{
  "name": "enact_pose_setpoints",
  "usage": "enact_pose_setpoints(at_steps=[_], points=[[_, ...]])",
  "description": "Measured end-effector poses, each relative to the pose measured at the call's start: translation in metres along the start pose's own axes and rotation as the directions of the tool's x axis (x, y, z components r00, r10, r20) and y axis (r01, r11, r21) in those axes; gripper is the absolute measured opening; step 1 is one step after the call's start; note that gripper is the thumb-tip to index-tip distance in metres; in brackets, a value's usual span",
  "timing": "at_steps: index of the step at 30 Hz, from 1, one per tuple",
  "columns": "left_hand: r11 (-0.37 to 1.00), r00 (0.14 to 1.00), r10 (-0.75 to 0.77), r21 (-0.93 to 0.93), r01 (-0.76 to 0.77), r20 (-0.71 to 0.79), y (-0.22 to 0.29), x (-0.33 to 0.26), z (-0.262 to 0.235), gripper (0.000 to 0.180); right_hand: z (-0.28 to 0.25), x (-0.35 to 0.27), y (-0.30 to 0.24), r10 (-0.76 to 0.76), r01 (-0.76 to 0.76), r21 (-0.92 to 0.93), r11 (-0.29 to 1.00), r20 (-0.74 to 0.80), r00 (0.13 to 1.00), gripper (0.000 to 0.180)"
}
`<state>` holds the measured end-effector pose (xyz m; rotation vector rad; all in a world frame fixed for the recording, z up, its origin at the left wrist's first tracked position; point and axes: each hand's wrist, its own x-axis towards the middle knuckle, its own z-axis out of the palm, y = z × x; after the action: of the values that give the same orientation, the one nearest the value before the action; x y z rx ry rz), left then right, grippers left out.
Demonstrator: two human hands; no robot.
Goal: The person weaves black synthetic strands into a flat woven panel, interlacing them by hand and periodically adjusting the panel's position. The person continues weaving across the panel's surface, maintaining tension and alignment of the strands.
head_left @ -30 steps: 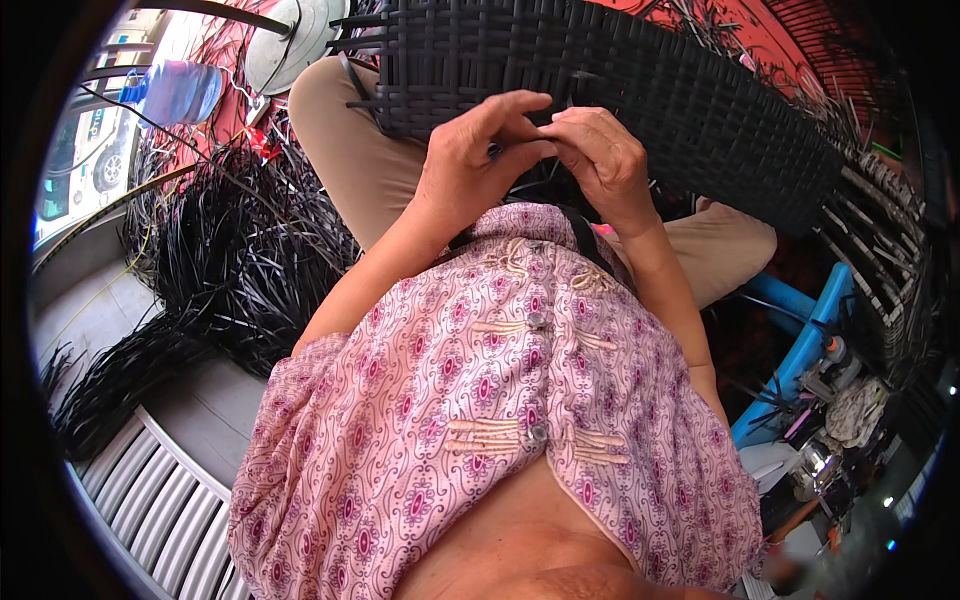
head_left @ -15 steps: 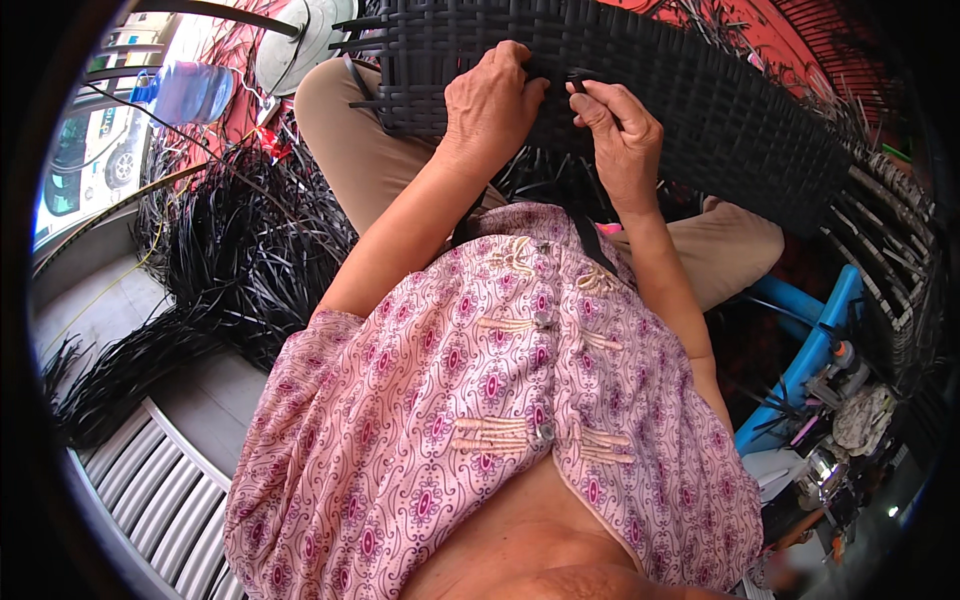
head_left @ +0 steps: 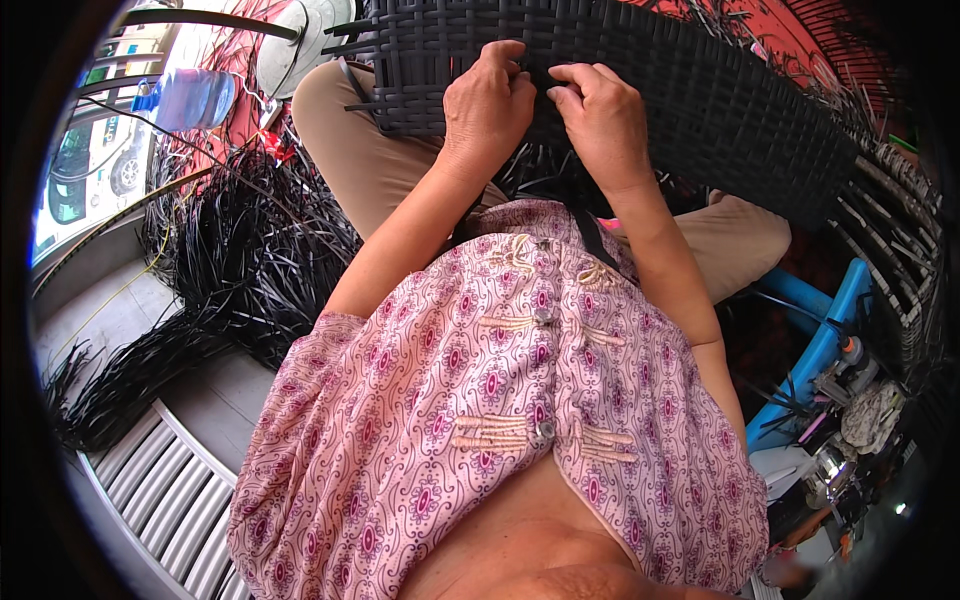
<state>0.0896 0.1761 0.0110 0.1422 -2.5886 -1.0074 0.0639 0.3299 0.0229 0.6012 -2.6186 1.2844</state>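
A black woven panel [head_left: 690, 120] of flat strips lies across the lap, slanting from the upper left to the right. My left hand [head_left: 490, 97] rests at its near middle, fingers bent and thumb drawn in against them. Just to its right, my right hand [head_left: 608, 122] is closed, thumb and forefinger pinched together close over the weave. Whatever strip either hand grips cannot be told from the dark weave behind. Loose strip ends [head_left: 350, 40] stick out at the panel's left edge.
A large heap of loose black strips [head_left: 245, 260] lies at the left, by a silver slatted seat [head_left: 165, 500]. A blue water jug [head_left: 195, 98] and a round grey base [head_left: 295, 50] stand beyond. At the right, a blue plastic frame [head_left: 810, 355] borders assorted small tools [head_left: 845, 380].
My right hand has moved slightly left and up, closer to the left hand, and its back has turned more toward view. The left hand stays nearly in place.
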Motion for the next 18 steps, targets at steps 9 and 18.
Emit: enact_pose_setpoints(at_steps=[9, 18], points=[[0.999, 1.000, -0.004, -0.036, 0.002, -0.031, -0.003, -0.004, 0.000, 0.033, 0.006, 0.005, -0.012, 0.020, 0.000, -0.230, 0.973, 0.085, 0.996, 0.016], [0.993, 0.999, -0.055, -0.109, 0.054, -0.004, -0.007, -0.002, -0.002, 0.032, 0.004, 0.016, -0.008, 0.008, 0.021, -0.209, 0.978, 0.137, 0.991, 0.015]])
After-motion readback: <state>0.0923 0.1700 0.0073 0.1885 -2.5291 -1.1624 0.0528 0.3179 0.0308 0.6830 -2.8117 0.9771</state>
